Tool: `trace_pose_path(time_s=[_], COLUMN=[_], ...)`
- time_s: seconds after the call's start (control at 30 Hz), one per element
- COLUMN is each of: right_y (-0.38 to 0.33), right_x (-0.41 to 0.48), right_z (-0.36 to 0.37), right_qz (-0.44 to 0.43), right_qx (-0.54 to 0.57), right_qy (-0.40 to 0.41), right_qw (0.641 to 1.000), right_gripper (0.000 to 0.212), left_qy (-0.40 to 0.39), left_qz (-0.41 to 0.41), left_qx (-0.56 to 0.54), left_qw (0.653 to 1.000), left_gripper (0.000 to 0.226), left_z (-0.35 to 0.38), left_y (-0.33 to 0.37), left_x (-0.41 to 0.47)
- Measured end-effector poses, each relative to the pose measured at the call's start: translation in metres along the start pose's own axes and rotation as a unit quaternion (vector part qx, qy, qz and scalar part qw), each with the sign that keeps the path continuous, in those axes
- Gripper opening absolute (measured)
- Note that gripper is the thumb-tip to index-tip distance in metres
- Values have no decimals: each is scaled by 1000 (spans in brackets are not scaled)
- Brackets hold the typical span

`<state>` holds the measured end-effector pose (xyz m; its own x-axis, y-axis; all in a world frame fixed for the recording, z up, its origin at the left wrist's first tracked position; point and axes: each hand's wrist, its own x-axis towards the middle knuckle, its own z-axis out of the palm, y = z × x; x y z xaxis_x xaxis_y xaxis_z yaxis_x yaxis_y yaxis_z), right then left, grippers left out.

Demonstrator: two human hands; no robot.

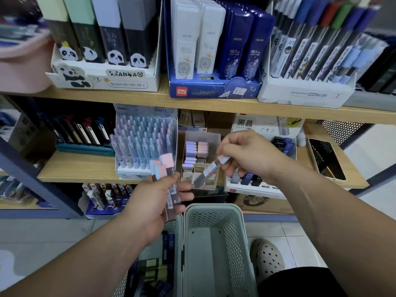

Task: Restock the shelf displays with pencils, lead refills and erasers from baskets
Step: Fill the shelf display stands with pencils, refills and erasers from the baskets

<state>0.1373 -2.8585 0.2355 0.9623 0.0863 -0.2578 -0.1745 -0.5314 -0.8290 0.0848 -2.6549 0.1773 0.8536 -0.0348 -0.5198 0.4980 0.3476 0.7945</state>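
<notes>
**Shelf layout.** Three display boxes (214, 91) stand abreast on the upper shelf (214, 105). On the middle shelf (81, 168) I read, left to right: pen display (145, 144), divided tray (202, 142), refill box (252, 188), phone (326, 159). Two baskets (214, 207) stand abreast on the floor (53, 236) below. The left grip (154, 206) has its cases (165, 166) before the pen display, and the right grip (250, 155) has its case (211, 168) before the tray.

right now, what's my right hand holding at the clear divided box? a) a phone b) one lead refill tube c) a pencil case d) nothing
b: the right hand pinches one slim lead refill tube, tilted toward the clear divided box, while the left hand holds a bundle of refill tubes.
</notes>
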Motion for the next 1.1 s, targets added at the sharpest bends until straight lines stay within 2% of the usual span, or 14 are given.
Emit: trace_pose_path(time_s=[0.13, 0.23, 0.43, 0.63, 0.83, 0.97, 1.1], right_y=[6, 14, 14, 19, 23, 22, 18], right_x=[9, 18, 37, 53, 63, 66, 66], right_z=[-5, -1, 7, 16, 24, 25, 22], right_qz=[-79, -169, -229, -261, -278, -275, -258], right_qx=[-127, -263, -355, -399, -429, -439, -427], right_qy=[40, 84, 168, 165, 163, 160, 166], right_qw=[988, 946, 891, 864, 844, 840, 851], right_gripper=[14, 20, 22, 19, 28, 33, 27], left_qy=[14, 16, 8, 15, 14, 14, 14], left_qz=[-9, -4, -1, 2, -8, -6, -7], left_qx=[1, 4, 5, 21, 27, 22, 14], left_qw=[1000, 1000, 1000, 1000, 999, 1000, 1000], left_gripper=[24, 24, 24, 24, 28, 27, 24], left_z=[-5, -6, -6, -6, -5, -4, -3], left_y=[1, 1, 3, 2, 0, 0, 1], left_x=[1, 2, 3, 6, 9, 10, 11])
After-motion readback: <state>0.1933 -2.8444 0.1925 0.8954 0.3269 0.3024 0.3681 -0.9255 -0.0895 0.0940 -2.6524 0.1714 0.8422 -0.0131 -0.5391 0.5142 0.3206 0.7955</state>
